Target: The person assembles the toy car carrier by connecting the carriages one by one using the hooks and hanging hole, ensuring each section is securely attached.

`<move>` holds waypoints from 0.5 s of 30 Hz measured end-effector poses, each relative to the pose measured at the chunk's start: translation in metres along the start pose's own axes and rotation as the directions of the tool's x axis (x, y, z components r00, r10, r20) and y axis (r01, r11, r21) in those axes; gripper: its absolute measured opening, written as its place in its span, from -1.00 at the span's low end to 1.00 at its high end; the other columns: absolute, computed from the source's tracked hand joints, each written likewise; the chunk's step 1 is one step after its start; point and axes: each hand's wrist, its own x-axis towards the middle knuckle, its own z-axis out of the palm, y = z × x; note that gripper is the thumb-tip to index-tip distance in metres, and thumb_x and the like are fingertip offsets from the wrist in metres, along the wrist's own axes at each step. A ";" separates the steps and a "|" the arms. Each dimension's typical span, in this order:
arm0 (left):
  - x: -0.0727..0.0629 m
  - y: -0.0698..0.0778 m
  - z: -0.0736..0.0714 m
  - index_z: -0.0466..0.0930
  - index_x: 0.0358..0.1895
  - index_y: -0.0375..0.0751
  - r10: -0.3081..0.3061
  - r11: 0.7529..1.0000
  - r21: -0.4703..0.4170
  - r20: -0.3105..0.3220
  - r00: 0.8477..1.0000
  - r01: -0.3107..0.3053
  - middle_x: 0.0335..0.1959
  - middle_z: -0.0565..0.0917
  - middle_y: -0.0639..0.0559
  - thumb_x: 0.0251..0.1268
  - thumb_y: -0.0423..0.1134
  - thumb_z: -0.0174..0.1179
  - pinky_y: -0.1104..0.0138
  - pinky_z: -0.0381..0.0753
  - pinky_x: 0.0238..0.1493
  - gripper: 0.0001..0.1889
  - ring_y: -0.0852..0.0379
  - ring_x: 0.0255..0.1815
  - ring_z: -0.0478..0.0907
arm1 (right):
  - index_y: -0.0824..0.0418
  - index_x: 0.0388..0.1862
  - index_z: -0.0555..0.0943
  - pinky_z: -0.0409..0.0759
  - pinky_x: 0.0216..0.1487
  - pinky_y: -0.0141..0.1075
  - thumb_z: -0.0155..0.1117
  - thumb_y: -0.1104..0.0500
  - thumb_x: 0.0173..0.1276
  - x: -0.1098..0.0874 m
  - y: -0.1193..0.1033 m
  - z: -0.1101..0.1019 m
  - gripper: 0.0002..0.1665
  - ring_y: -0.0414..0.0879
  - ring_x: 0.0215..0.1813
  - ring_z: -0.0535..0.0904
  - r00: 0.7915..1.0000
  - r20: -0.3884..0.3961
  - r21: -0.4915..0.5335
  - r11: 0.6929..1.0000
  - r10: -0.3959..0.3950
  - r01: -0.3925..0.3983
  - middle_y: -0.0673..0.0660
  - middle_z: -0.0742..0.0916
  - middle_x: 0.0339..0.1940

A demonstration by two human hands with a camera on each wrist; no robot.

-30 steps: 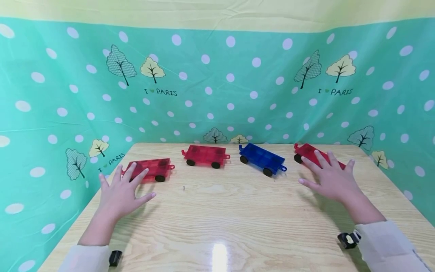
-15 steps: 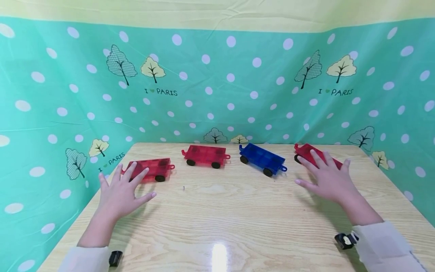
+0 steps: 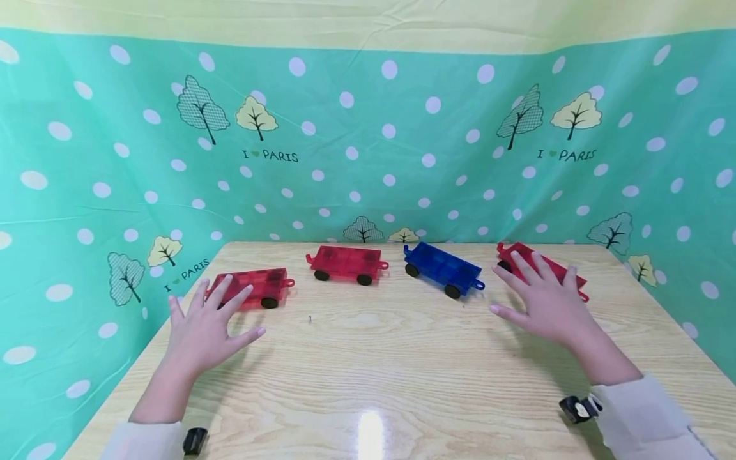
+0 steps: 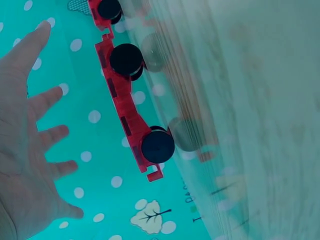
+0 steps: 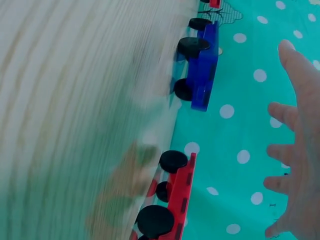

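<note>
My left hand (image 3: 202, 335) hovers with spread fingers over the near side of a red toy train car (image 3: 250, 285) at the left, overlapping it in the head view. The left wrist view shows a gap between that hand (image 4: 25, 145) and the red car (image 4: 122, 102). On the right, my right hand (image 3: 552, 306) is also spread, in front of another red car (image 3: 520, 254) that it partly covers. In the right wrist view the fingers (image 5: 285, 150) stand apart from that red car (image 5: 182, 195). Neither hand holds anything.
Between the hands, a third red car (image 3: 347, 263) and a blue car (image 3: 443, 265) stand near the back of the wooden table (image 3: 368, 358). Behind the table hangs a green dotted curtain (image 3: 368, 147). Black wrist devices (image 3: 195, 441) show by both sleeves.
My right hand has drifted slightly left, uncovering the hitch ring at the right end of its red car. The left hand and the cars hold their places.
</note>
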 end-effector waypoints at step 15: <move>0.000 0.001 -0.003 0.42 0.36 -0.05 0.002 0.987 -0.159 -0.094 0.996 -0.017 0.41 0.25 -0.28 0.04 0.34 0.31 -0.52 -0.29 0.19 -0.15 -0.41 0.39 0.07 | 0.10 0.48 0.32 -0.13 0.33 0.42 0.20 -0.33 0.31 0.009 -0.022 -0.005 -0.11 0.34 0.51 0.01 0.988 -0.072 0.057 0.988 -0.139 0.143 0.34 0.22 0.52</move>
